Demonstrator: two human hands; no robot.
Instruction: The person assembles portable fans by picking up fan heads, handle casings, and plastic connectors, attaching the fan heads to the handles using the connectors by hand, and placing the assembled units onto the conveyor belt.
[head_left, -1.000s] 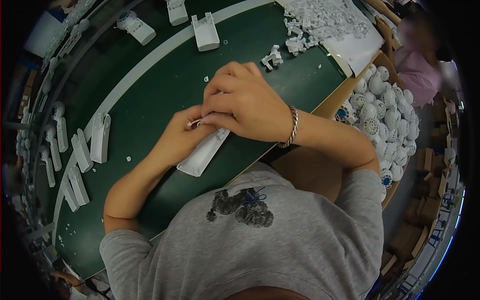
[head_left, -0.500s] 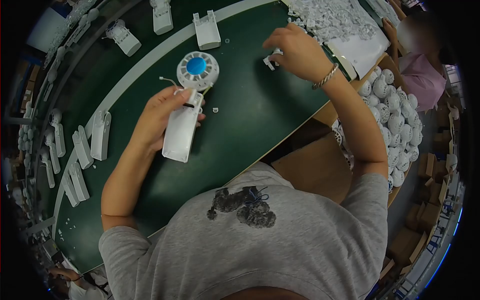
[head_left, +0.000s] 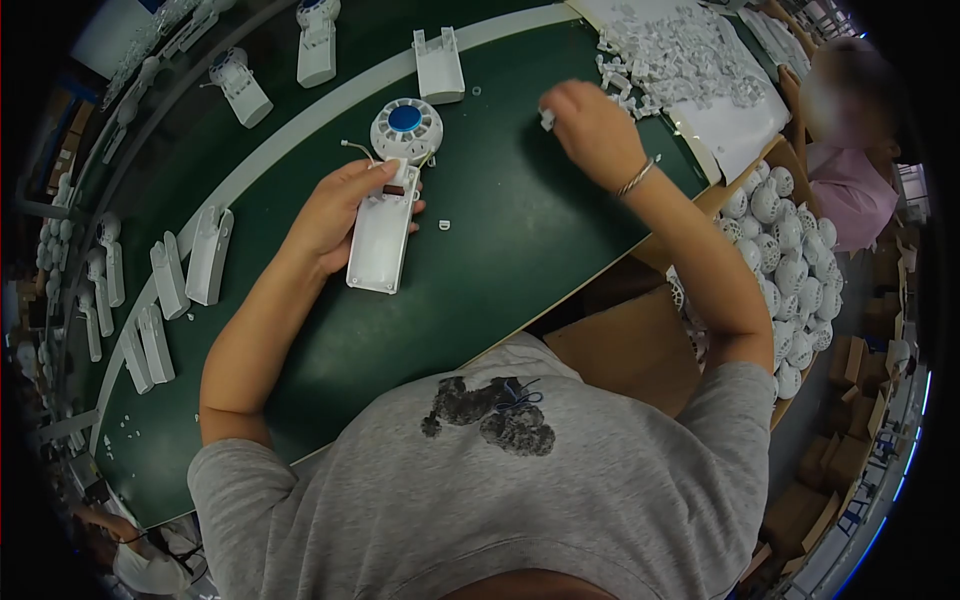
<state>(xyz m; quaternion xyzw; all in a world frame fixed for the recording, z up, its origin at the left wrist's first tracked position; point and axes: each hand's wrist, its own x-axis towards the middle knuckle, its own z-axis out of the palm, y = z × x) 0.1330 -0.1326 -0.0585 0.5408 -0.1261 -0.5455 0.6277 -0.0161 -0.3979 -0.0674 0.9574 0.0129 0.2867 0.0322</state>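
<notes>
My left hand [head_left: 335, 215] is closed around the white handle of a handheld fan [head_left: 380, 245], thumb near its upper end. The fan's round head [head_left: 406, 130] with a blue centre points away from me, and a thin cable with a small plug sticks out at its left. My right hand [head_left: 595, 135] is raised over the table, fingers pinched on a small white plastic part [head_left: 547, 119], partly hidden by the fingers. A tiny white piece [head_left: 444, 225] lies on the green table just right of the fan.
A heap of small white parts [head_left: 680, 60] lies on a sheet at the back right. Below it, a cardboard box holds many white fan heads [head_left: 790, 270]. White handle shells [head_left: 208, 255] stand along the left, near a curved pale strip [head_left: 270, 135]. A co-worker [head_left: 850, 190] sits at right.
My right hand has drawn its fingers together and lifted the small white part from near the table. My left hand and the fan have shifted slightly up and right in view.
</notes>
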